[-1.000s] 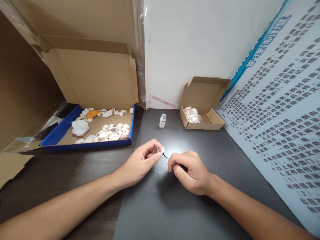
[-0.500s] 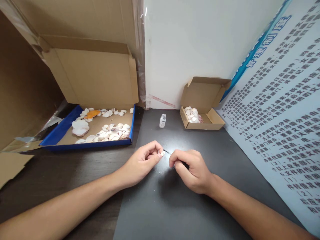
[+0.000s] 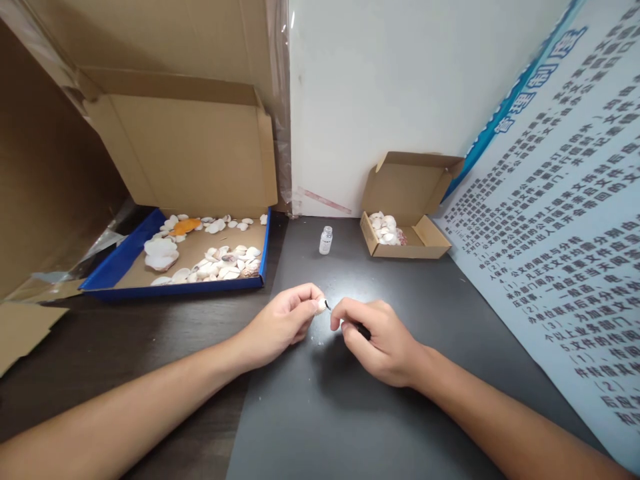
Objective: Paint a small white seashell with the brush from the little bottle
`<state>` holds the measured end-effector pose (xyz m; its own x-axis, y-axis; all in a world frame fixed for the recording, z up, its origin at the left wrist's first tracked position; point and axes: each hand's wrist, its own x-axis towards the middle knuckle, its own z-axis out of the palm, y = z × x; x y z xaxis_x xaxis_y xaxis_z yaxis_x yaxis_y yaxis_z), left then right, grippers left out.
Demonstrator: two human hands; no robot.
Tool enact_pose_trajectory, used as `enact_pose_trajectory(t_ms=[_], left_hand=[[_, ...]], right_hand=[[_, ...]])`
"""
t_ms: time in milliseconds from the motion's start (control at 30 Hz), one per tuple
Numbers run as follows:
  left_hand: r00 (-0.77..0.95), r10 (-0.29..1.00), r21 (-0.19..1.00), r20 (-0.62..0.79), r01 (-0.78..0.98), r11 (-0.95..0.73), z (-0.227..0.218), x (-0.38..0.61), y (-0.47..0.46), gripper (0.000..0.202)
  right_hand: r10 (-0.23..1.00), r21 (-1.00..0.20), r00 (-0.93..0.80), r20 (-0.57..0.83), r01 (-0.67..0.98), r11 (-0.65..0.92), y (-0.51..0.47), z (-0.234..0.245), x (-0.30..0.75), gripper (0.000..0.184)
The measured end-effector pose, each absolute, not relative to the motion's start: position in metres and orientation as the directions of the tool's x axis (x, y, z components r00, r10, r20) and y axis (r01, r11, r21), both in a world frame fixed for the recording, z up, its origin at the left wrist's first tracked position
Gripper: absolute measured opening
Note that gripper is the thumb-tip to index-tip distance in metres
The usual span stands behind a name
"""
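Between the thumb and fingers of my left hand [image 3: 290,317] is a small whitish seashell [image 3: 321,306], ribbed on its outside. My right hand [image 3: 377,337] is closed around a slim black-handled tool [image 3: 363,331]; most of it is hidden by the fingers. Its thin dark tip reaches the shell's right edge, and I cannot tell the tool's exact kind. Both hands are just above the dark mat [image 3: 310,427]. Beyond them stands a small clear glass vial [image 3: 325,241] with a printed label, upright and without a visible cap.
At the left, a blue-sided cardboard box [image 3: 165,291] holds many shells and an orange one [image 3: 185,227]. A smaller brown box [image 3: 411,251] with white shells stands at the back right. White crumbs [image 3: 317,339] lie under the hands. A printed sheet [image 3: 560,267] flanks the right side.
My left hand has turned the shell so that more of its ribbed outside shows. My right hand has shifted slightly left, bringing the tool's tip to the shell's edge.
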<state>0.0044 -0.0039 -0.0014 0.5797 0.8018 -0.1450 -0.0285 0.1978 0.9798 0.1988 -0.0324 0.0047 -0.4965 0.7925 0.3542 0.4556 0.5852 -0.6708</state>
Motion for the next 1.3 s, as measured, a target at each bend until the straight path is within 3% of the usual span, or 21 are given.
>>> enact_pose_trajectory(t_ms=[267, 467, 833, 1067, 1300], left_hand=[[0.569, 0.794, 0.949, -0.216, -0.068, 0.307, -0.0037, 0.0034, -0.0016, 0.016], [0.585, 0.782, 0.94, -0.215, -0.093, 0.328, -0.0021, 0.0025, -0.0018, 0.012], [0.56, 0.798, 0.943, -0.225, -0.08, 0.323, -0.0013, 0.0044, -0.002, 0.009], [0.548, 0.809, 0.948, -0.213, -0.086, 0.308, -0.0025, 0.0035, -0.0027, 0.012], [0.56, 0.803, 0.948, -0.201, -0.094, 0.303, -0.004, 0.0028, -0.002, 0.017]], right_hand=[[0.784, -0.67, -0.506, 0.361, 0.444, 0.595, -0.0328, 0.0047, 0.1992, 0.016], [0.806, -0.66, -0.52, 0.284, 0.504, 0.558, -0.0315, 0.0045, 0.1982, 0.015], [0.802, -0.685, -0.492, 0.339, 0.455, 0.569, -0.0352, 0.0058, 0.1976, 0.021], [0.866, -0.705, -0.374, 0.332, 0.512, 0.491, -0.0326, 0.0059, 0.1979, 0.014], [0.859, -0.691, -0.386, 0.336, 0.518, 0.504, -0.0333, 0.0056, 0.1973, 0.01]])
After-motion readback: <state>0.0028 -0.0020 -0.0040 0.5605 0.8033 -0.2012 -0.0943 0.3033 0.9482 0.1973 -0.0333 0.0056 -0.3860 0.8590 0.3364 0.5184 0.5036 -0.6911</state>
